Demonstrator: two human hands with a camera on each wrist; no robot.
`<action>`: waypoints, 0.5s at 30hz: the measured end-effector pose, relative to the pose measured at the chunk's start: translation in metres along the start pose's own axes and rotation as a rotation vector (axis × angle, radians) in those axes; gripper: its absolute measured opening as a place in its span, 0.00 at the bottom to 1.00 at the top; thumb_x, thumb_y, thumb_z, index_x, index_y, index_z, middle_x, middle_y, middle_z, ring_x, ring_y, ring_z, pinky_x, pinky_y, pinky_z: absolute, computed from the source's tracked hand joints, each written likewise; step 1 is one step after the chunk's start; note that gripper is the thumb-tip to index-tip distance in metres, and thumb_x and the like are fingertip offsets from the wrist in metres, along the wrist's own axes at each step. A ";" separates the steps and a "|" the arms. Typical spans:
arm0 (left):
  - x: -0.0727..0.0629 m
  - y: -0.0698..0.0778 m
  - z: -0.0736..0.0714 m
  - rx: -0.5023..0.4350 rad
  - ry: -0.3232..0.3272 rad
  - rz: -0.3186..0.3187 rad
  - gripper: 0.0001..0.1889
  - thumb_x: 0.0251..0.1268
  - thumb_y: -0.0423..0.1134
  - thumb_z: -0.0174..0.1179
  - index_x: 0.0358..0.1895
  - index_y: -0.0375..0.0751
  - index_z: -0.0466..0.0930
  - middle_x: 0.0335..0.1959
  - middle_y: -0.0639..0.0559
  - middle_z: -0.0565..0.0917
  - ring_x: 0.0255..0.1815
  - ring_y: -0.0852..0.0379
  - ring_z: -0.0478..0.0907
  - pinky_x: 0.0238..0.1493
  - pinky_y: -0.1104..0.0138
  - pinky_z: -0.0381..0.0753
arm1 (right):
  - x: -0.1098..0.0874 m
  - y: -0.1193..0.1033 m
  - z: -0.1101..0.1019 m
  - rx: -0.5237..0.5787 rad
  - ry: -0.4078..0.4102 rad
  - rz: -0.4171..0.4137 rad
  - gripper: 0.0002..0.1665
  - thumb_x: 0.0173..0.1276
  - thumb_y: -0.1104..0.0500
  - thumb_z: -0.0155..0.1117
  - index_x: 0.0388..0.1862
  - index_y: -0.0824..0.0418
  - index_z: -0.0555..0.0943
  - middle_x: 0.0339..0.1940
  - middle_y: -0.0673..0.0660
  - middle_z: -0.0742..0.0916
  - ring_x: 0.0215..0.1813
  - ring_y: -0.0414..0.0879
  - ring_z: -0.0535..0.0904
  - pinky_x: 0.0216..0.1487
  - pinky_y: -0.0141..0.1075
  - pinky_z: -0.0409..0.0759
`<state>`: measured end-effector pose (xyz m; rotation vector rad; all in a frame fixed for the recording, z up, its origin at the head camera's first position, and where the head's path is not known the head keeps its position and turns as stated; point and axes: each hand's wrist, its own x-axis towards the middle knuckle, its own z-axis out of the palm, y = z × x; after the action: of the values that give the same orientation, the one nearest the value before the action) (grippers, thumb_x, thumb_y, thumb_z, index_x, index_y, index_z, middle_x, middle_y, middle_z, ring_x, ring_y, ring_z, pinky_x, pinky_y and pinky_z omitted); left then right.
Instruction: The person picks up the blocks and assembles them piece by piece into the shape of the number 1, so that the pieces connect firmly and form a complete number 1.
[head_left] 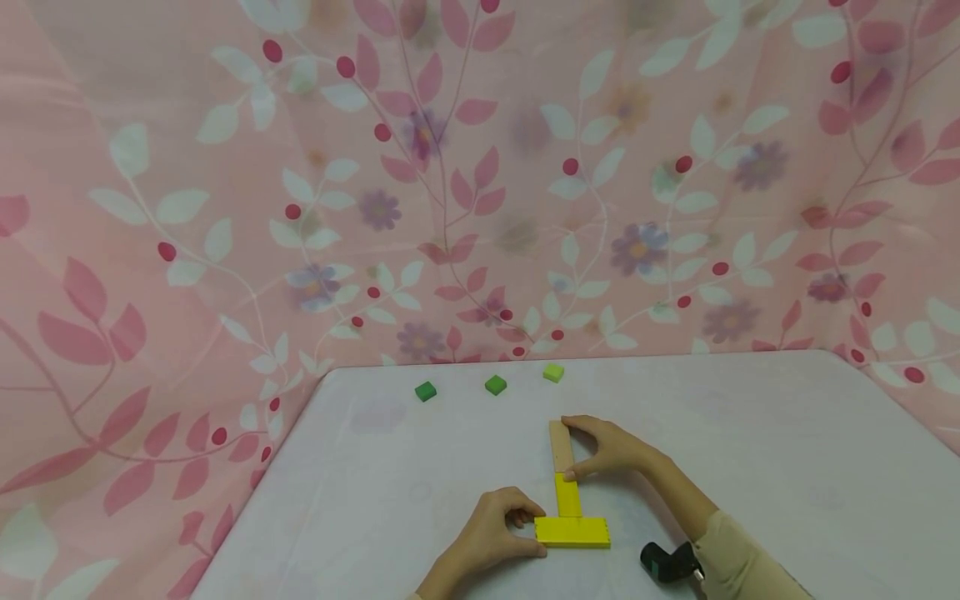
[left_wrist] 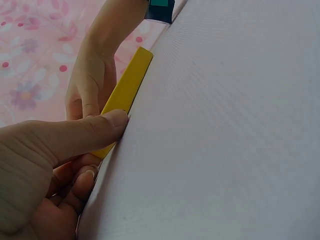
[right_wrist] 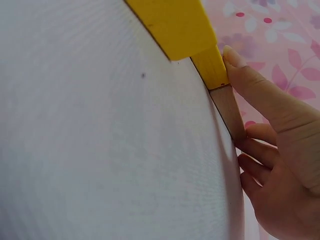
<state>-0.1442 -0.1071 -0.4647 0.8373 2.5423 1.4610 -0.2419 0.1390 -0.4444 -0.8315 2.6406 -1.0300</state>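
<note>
Three flat blocks form an upside-down T in the head view. A wide yellow block (head_left: 573, 533) lies crosswise at the near end. From its middle a narrower yellow block (head_left: 567, 497) runs away, and a plain wooden block (head_left: 561, 447) continues the line end to end. My left hand (head_left: 497, 530) pinches the wide block's left end, thumb on the near edge and fingers on the far edge. Bent around the wooden block, my right hand (head_left: 617, 448) has a fingertip at its far end and the thumb (right_wrist: 234, 57) by the seam with the narrow yellow block.
Toward the back edge of the white-covered table (head_left: 315, 500) sit a dark green block (head_left: 425, 391), a mid-green block (head_left: 496, 384) and a light green block (head_left: 553, 372). A black device (head_left: 666, 562) is by the right sleeve. Behind hangs a pink floral cloth (head_left: 517, 208).
</note>
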 end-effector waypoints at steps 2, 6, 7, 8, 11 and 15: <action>0.000 0.000 0.000 -0.001 0.000 -0.001 0.17 0.41 0.38 0.76 0.38 0.39 0.85 0.29 0.63 0.78 0.30 0.71 0.71 0.35 0.75 0.76 | 0.000 0.000 0.000 -0.006 -0.002 -0.003 0.54 0.47 0.43 0.76 0.67 0.69 0.66 0.66 0.66 0.71 0.68 0.63 0.62 0.66 0.57 0.59; 0.000 0.000 0.000 -0.003 0.000 -0.004 0.17 0.41 0.38 0.76 0.38 0.39 0.85 0.29 0.63 0.78 0.30 0.71 0.71 0.35 0.75 0.76 | 0.000 0.001 -0.001 -0.006 -0.006 -0.027 0.53 0.48 0.43 0.76 0.66 0.69 0.66 0.66 0.67 0.71 0.68 0.63 0.63 0.65 0.57 0.59; 0.000 0.000 0.000 -0.004 -0.001 -0.004 0.17 0.41 0.38 0.76 0.38 0.39 0.85 0.29 0.63 0.78 0.30 0.71 0.71 0.35 0.75 0.76 | 0.000 0.001 -0.001 -0.003 -0.007 -0.035 0.53 0.48 0.44 0.76 0.66 0.69 0.66 0.66 0.67 0.72 0.68 0.64 0.63 0.65 0.57 0.59; 0.000 0.001 0.000 -0.006 -0.001 -0.006 0.16 0.41 0.38 0.76 0.38 0.39 0.85 0.29 0.63 0.78 0.30 0.71 0.71 0.35 0.75 0.76 | 0.000 0.001 -0.001 -0.004 -0.008 -0.041 0.52 0.48 0.44 0.76 0.66 0.69 0.66 0.65 0.67 0.72 0.67 0.64 0.63 0.65 0.58 0.59; 0.000 0.001 0.000 -0.010 -0.002 -0.009 0.16 0.41 0.38 0.75 0.38 0.39 0.85 0.29 0.63 0.78 0.30 0.70 0.71 0.35 0.75 0.76 | 0.000 0.003 0.000 0.002 -0.009 -0.034 0.52 0.48 0.43 0.76 0.66 0.68 0.67 0.66 0.66 0.71 0.68 0.64 0.63 0.65 0.58 0.59; 0.000 0.002 0.000 -0.009 -0.003 -0.009 0.17 0.42 0.38 0.75 0.38 0.39 0.85 0.30 0.63 0.78 0.30 0.70 0.71 0.35 0.75 0.76 | 0.001 0.004 0.001 0.009 -0.006 -0.020 0.52 0.48 0.42 0.75 0.67 0.66 0.67 0.66 0.66 0.71 0.68 0.63 0.62 0.65 0.58 0.59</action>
<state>-0.1432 -0.1068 -0.4631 0.8248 2.5326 1.4661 -0.2437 0.1406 -0.4480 -0.8600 2.6258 -1.0415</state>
